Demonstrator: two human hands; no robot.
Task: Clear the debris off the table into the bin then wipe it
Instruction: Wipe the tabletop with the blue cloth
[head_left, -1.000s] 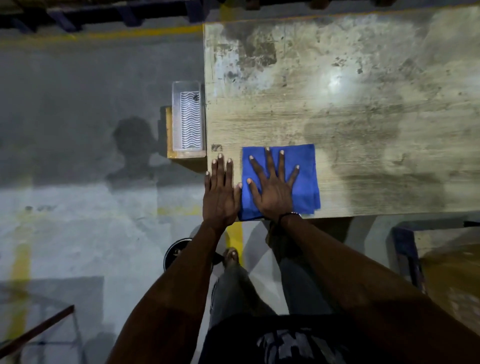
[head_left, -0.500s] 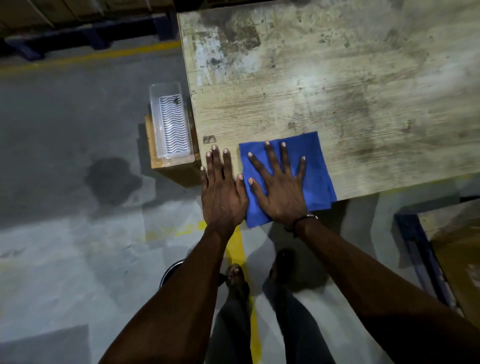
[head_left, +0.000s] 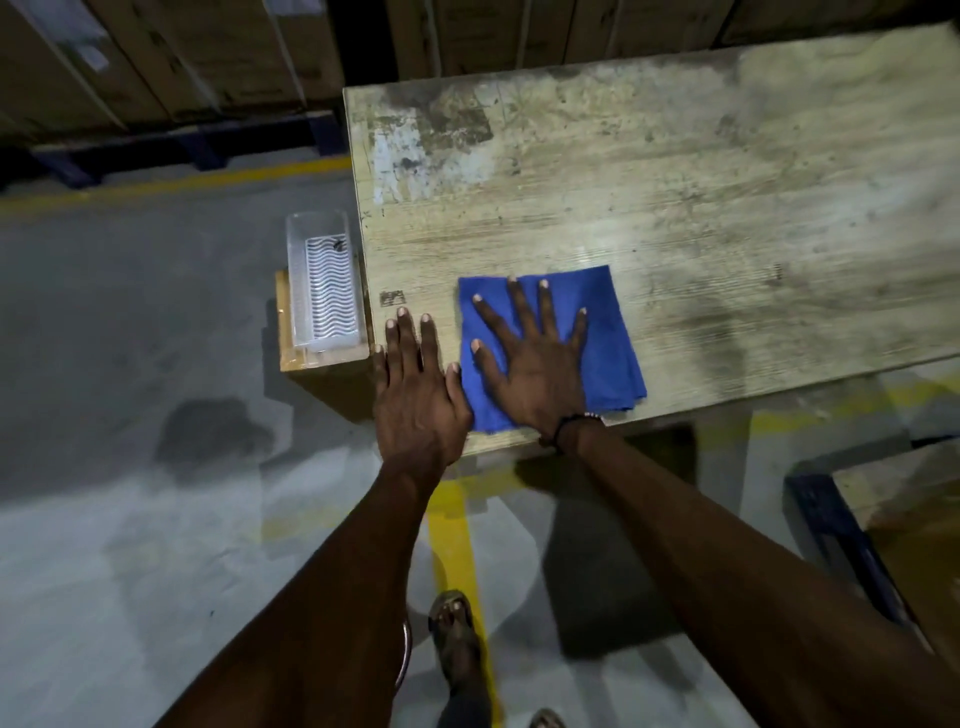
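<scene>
A folded blue cloth (head_left: 608, 332) lies near the front left corner of the worn wooden table (head_left: 675, 182). My right hand (head_left: 535, 358) presses flat on the cloth with its fingers spread. My left hand (head_left: 415, 395) rests flat on the bare tabletop just left of the cloth, fingers straight and close together, at the table's left corner. A clear plastic bin (head_left: 324, 286) with a wavy ribbed floor stands beside the table's left edge on a low wooden box (head_left: 291, 358). A small dark bit lies in the bin's far end.
The grey concrete floor has yellow painted lines (head_left: 457, 545). Stacked cartons on blue pallets (head_left: 197, 140) stand behind the table. A second wooden surface on a blue frame (head_left: 841, 540) sits at the lower right. My sandalled foot (head_left: 457, 639) is on the floor below.
The view has tilted up, showing more of the far side and the cartons. Both hands stay flat; the cloth sits slightly further in from the table's front edge.
</scene>
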